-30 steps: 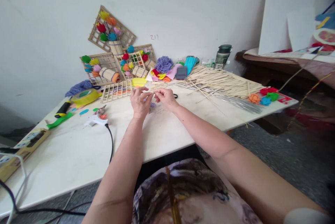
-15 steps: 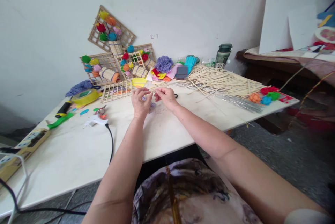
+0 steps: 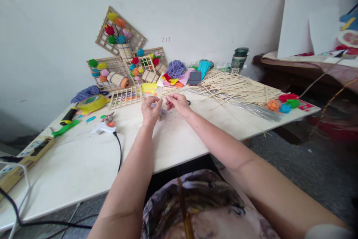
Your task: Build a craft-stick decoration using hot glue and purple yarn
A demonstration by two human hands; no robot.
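Note:
Above the middle of the table, my left hand has thumb and forefinger pressed together in a pinch. My right hand faces it a short gap away, fingertips also pinched. Whatever either hand holds is too small and thin to make out. Purple yarn shows just under and between the hands, partly hidden by the left one. A small wooden grid lies flat beyond my left hand, and a yellow felt piece is behind it.
Grid panels with felt flowers lean at the back wall. Thin sticks and silvery wires spread at right. A glue gun, yellow tape roll, cutter and power strip are at left; a bottle stands behind.
My hands have drawn slightly apart, and the left fingers have closed from a looser spread into a tighter pinch. Objects on the table have stayed put.

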